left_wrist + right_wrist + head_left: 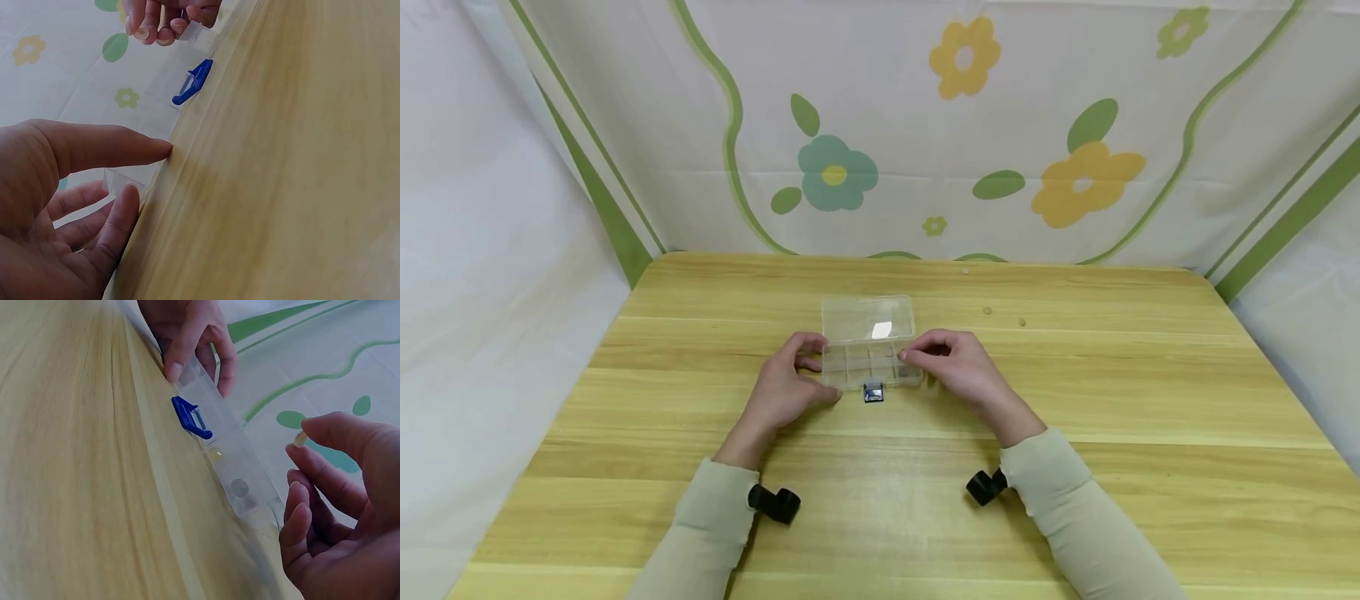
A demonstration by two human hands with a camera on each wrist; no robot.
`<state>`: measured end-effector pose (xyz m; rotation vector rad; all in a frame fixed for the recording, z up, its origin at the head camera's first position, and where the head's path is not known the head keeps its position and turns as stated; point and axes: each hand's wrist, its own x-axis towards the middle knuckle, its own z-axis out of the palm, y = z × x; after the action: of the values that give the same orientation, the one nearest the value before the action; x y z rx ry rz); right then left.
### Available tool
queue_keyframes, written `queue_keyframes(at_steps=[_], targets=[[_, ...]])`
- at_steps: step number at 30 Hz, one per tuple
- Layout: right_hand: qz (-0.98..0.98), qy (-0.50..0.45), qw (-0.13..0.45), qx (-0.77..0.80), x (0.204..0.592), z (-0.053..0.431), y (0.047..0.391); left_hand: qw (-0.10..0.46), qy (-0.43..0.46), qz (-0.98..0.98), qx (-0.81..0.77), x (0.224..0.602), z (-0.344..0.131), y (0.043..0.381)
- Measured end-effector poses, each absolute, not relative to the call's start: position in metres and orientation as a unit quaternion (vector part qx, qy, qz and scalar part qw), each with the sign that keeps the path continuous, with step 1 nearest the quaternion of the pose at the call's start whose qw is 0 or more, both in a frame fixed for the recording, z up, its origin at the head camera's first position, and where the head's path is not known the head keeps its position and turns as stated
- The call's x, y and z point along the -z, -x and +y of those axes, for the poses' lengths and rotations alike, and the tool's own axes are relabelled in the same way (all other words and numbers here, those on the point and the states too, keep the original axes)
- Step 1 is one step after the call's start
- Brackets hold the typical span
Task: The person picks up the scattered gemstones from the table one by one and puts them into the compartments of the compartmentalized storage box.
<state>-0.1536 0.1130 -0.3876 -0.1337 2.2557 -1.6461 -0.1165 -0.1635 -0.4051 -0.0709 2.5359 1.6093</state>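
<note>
A clear plastic compartment box (858, 377) lies on the table with its lid (857, 320) raised at the back and its blue latch (190, 419) hanging at the front. My left hand (786, 387) holds the box's left end, thumb at the front corner and fingers along the side. Over the right-hand compartments, my right hand (958, 367) pinches a small pale piece (300, 439) between thumb and index finger. Through the box wall show a small yellowish piece (215, 454) and a grey round piece (239, 487).
Small round pieces lie on the wooden table (880, 517) behind and right of the box, one piece (987, 310) close to another (1022, 322), and a third piece (966, 270) near the back edge. A flowered cloth (910, 125) hangs behind the table.
</note>
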Motion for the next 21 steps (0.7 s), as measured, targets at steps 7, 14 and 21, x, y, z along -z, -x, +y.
queue_keyframes(at_steps=[7, 14, 21], targets=[[0.802, 0.055, 0.161, 0.572, 0.386, 0.108, 0.155, 0.069, 0.026, 0.843, -0.533, 0.404, -0.163, 0.117], [0.817, 0.085, 0.136, 0.554, 0.383, 0.096, 0.155, 0.068, 0.031, 0.844, -0.531, 0.404, -0.162, 0.116], [0.828, 0.105, 0.120, 0.538, 0.381, 0.086, 0.154, 0.070, 0.028, 0.842, -0.534, 0.403, -0.162, 0.116]])
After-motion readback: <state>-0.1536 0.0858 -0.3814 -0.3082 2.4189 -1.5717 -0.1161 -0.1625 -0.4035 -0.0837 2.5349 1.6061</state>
